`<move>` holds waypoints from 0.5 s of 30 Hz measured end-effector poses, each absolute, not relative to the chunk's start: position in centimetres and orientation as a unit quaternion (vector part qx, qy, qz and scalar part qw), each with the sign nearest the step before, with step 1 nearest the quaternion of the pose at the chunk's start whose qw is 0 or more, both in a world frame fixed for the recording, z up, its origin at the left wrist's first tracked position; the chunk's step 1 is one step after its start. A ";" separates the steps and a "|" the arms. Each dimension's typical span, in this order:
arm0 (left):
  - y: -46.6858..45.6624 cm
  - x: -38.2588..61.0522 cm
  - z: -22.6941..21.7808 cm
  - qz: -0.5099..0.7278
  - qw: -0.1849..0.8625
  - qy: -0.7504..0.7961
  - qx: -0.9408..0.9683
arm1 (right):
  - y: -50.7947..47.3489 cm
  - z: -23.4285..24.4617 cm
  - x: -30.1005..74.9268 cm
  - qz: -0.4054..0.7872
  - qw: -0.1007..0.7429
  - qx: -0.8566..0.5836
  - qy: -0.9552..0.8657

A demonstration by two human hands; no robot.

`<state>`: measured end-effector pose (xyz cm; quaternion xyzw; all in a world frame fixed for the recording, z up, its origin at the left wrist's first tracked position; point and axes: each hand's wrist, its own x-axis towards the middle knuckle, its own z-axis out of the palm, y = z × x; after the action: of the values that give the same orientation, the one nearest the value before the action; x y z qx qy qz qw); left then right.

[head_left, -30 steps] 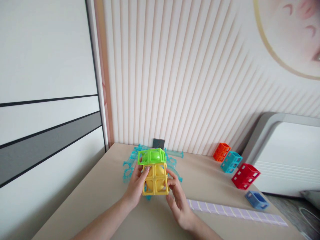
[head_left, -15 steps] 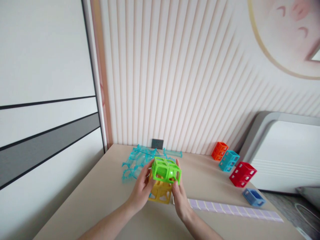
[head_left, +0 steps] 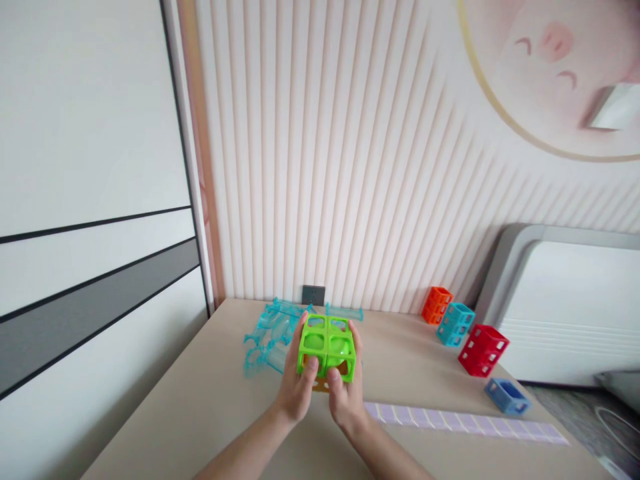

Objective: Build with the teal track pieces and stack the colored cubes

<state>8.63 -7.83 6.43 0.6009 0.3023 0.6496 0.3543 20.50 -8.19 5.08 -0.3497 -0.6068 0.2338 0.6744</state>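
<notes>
A bright green plastic frame block [head_left: 327, 343] with square openings is held between my two hands above the table. Beneath it shows a sliver of a yellow frame block [head_left: 321, 385], mostly hidden. My left hand [head_left: 296, 390] grips the left side, its thumb on the front edge. On the right side, my right hand [head_left: 347, 400] closes round the green block with its thumb on the front too. Behind the hands lies a group of translucent teal plastic pieces [head_left: 273, 333], partly covered by the block.
To the right stand an orange block [head_left: 437, 305], a teal block [head_left: 455, 325], a red block [head_left: 483, 351] and a blue block [head_left: 507, 396]. A lilac segmented strip [head_left: 460, 422] lies along the table [head_left: 200, 400]. A dark wall socket [head_left: 313, 295] is behind.
The green block has tipped so its four-opening face is toward me, and the yellow block has gone mostly out of sight under it. Both thumbs have come to the front edge.
</notes>
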 end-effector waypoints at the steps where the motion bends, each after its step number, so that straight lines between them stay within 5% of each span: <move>1: -7.9 8.7 6.1 0.655 0.354 0.300 0.597 | -8.4 4.8 20.5 0.239 0.673 -0.348 -0.607; 15: -8.4 8.9 4.8 0.696 0.378 0.280 0.542 | -9.1 4.8 20.5 0.182 0.663 -0.359 -0.631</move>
<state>8.90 -8.39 4.76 0.5419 0.2801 0.6962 0.3784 20.53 -9.06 4.80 -0.3587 -0.6312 0.1816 0.6632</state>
